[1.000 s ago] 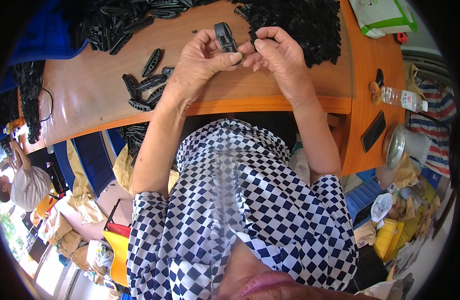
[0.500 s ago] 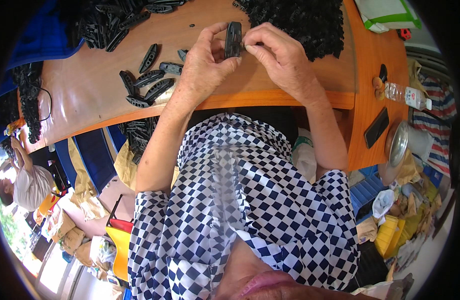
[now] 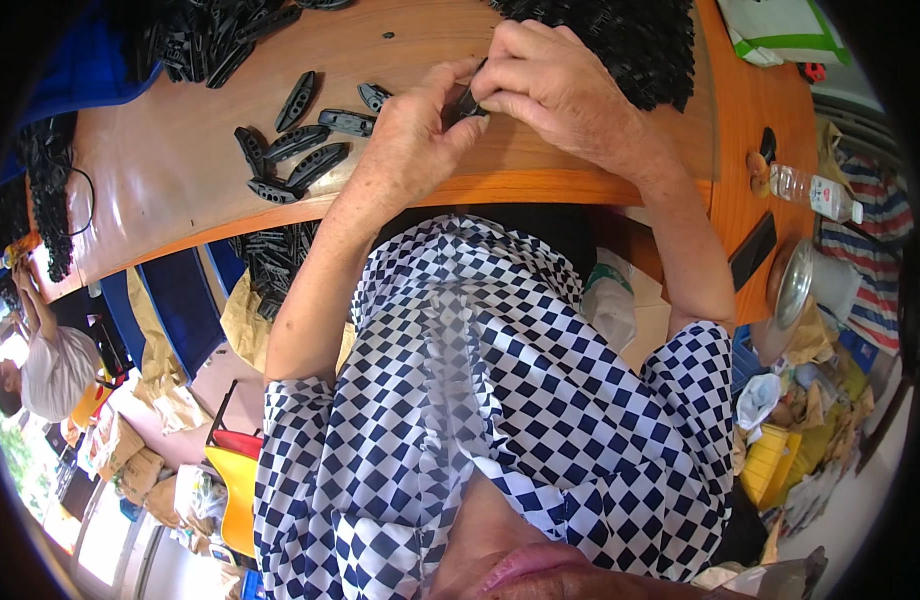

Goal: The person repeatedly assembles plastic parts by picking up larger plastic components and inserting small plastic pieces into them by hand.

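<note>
An oblong black plastic piece (image 3: 467, 104) is between my two hands, tilted and mostly covered by fingers. My left hand (image 3: 412, 140) grips it from the left with fingers curled round. From the right, my right hand (image 3: 555, 85) closes over its upper part, thumb and fingers pressed on it; whether a small part is under them is hidden. Left of my hands several similar oblong black pieces (image 3: 318, 168) with holes along them lie loose on the wooden table (image 3: 180, 175). A dense heap of small black parts (image 3: 630, 40) is just beyond my right hand.
More black pieces (image 3: 195, 45) are piled at the far left by a blue cloth (image 3: 75, 60). On the right are a plastic bottle (image 3: 815, 192), a phone (image 3: 754, 252) and a metal bowl (image 3: 795, 280). Another person (image 3: 55, 365) sits at the left.
My right hand has moved from beside the plastic piece to over it, now covering much of it. The piece, upright before, leans over. The view has shifted slightly.
</note>
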Motion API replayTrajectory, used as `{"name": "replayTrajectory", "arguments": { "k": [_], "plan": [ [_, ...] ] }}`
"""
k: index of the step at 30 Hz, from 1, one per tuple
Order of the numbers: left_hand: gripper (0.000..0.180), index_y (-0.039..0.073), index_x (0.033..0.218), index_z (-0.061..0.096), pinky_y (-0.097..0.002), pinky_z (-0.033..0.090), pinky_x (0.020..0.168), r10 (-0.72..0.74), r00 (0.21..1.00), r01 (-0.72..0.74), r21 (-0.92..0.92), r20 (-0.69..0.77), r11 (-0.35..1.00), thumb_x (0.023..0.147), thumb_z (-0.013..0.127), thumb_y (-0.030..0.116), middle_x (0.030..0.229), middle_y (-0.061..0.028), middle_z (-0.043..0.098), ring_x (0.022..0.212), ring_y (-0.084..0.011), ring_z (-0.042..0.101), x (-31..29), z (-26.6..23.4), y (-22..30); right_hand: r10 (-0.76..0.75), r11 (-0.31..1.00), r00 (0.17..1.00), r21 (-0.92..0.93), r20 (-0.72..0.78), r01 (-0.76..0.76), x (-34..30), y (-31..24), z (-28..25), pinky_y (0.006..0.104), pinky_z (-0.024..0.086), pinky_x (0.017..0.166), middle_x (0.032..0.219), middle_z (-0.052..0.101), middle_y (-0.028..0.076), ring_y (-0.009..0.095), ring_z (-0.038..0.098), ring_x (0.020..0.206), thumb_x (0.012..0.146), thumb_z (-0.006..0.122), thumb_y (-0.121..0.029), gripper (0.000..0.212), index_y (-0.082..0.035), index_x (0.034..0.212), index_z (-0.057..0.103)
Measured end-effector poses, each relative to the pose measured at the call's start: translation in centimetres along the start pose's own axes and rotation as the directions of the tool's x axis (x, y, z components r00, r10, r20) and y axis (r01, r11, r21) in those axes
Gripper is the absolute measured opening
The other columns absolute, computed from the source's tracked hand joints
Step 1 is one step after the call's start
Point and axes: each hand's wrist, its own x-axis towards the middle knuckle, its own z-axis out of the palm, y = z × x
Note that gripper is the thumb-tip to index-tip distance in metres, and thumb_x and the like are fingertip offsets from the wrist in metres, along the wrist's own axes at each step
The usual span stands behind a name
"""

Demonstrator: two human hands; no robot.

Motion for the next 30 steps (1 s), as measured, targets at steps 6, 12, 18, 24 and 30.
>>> {"name": "replayTrajectory", "arguments": {
  "k": [6,12,18,24,30],
  "plan": [
    [0.052,0.005,0.133,0.048,-0.0270,0.051,0.083,-0.173,0.984,0.116,-0.589,-0.041,0.800,0.085,0.069,0.004,0.099,-0.0072,0.067,0.092,-0.0119,0.063,0.3,-0.1,0.1,0.561,0.633,0.826,0.673,-0.058,-0.382,-0.9,0.2,3.8,0.0259,0.050,0.077,0.102,0.062,0.003,0.013,0.061,0.089,0.086,0.068,-0.010,0.028,-0.005,0.113,0.061],
    [0.062,0.008,0.140,0.041,-0.0280,0.053,0.082,-0.116,0.986,0.011,-0.654,-0.118,0.756,0.085,0.069,0.004,0.100,-0.0059,0.067,0.089,-0.0140,0.065,0.5,0.5,-0.4,0.612,0.140,0.779,0.950,0.138,-0.278,-0.2,-0.7,5.4,0.0251,0.053,0.082,0.105,0.068,0.011,0.015,0.065,0.095,0.092,0.063,-0.014,0.034,0.002,0.120,0.057],
    [0.058,0.012,0.137,0.046,-0.0283,0.053,0.080,-0.115,0.988,0.034,-0.571,-0.105,0.820,0.084,0.069,0.002,0.100,-0.0060,0.067,0.090,-0.0141,0.064,0.6,0.0,-0.4,0.624,0.164,0.773,0.949,0.111,-0.268,0.5,-1.5,5.2,0.0244,0.052,0.080,0.103,0.069,0.012,0.015,0.065,0.094,0.092,0.060,-0.010,0.027,0.003,0.115,0.060],
    [0.046,0.015,0.128,0.051,-0.0296,0.052,0.077,-0.007,0.989,-0.046,-0.357,-0.145,0.933,0.086,0.066,0.007,0.102,-0.0079,0.068,0.089,-0.0164,0.065,0.5,-2.0,-0.5,0.624,0.107,0.763,0.948,0.171,-0.301,1.1,-1.8,5.6,0.0293,0.049,0.092,0.111,0.067,0.012,0.018,0.063,0.104,0.091,0.062,-0.015,0.038,0.004,0.123,0.055],
    [0.040,0.010,0.127,0.049,-0.0369,0.050,0.081,-0.129,0.944,0.160,0.082,-0.304,0.984,0.088,0.059,0.009,0.106,-0.0167,0.065,0.094,-0.0300,0.064,-1.9,-10.0,-0.2,0.405,0.851,0.914,0.358,0.017,-0.384,-0.1,-2.1,7.6,0.0476,0.028,0.113,0.147,0.032,0.017,0.036,0.028,0.139,0.063,0.085,-0.044,0.101,-0.021,0.147,0.033]
  ]
}}
